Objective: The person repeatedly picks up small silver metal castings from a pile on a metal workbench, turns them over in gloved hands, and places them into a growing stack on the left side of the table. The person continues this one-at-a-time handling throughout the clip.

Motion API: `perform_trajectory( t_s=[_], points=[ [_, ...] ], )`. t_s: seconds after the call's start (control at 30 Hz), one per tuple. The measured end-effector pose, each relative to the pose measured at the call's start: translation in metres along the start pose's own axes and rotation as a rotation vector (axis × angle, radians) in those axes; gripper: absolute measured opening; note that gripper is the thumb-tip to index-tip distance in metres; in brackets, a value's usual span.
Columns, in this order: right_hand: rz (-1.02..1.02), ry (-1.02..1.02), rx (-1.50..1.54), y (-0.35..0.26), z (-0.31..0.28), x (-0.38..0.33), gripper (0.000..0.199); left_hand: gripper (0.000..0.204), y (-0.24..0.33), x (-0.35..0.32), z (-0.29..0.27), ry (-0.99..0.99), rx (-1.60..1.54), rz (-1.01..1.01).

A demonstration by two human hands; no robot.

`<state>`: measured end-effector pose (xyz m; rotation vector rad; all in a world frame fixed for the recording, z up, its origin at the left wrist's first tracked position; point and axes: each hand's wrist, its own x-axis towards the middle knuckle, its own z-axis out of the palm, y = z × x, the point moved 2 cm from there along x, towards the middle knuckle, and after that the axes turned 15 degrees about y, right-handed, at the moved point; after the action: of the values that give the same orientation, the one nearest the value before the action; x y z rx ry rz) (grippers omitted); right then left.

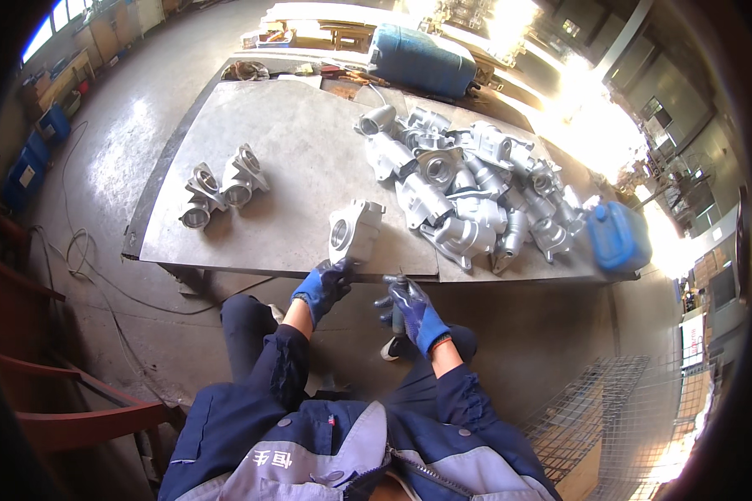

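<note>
Both my hands wear blue gloves with dark palms and fingers. My left hand point(326, 288) is at the table's front edge, its fingers closed on the lower end of a silvery metal casting point(364, 234). This casting has a flange with a round opening facing left. To its right, my right hand point(414, 309) is held just off the edge, apart from the casting. Its fingers are bent round something slim and greyish, too unclear to name. Two similar castings, one point(200, 196) beside the other point(244, 175), rest on the left of the table.
A large heap of metal castings point(468, 188) covers the right half of the metal table point(297, 142). A blue jerrycan point(617, 236) stands at the right corner, a big blue drum point(422, 60) lies behind. Hand tools point(342, 73) line the far edge. Wire mesh point(593, 401) is at lower right.
</note>
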<state>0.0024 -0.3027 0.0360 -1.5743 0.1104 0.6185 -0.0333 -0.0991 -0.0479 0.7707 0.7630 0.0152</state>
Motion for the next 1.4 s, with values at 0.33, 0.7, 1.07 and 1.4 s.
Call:
perform_trajectory(
  t_s=[0.33, 0.7, 1.07, 1.4],
  points=[
    [-0.104, 0.128, -0.155, 0.022, -0.016, 0.019, 0.034, 0.054, 0.041, 0.003, 0.001, 0.323, 0.972, 1.094],
    [-0.902, 0.397, -1.511, 0.010, 0.004, 0.093, 0.020, 0.035, -0.027, -0.020, 0.007, 0.469, 1.319, 0.898],
    [-0.799, 0.459, -1.559, 0.023, 0.001, 0.105, 0.022, 0.028, -0.027, -0.016, 0.014, 0.121, 0.869, 0.502],
    [-0.730, 0.411, -1.601, 0.036, 0.015, 0.092, 0.013, 0.035, -0.023, 0.005, 0.007, 0.102, 1.122, 0.519]
  ],
)
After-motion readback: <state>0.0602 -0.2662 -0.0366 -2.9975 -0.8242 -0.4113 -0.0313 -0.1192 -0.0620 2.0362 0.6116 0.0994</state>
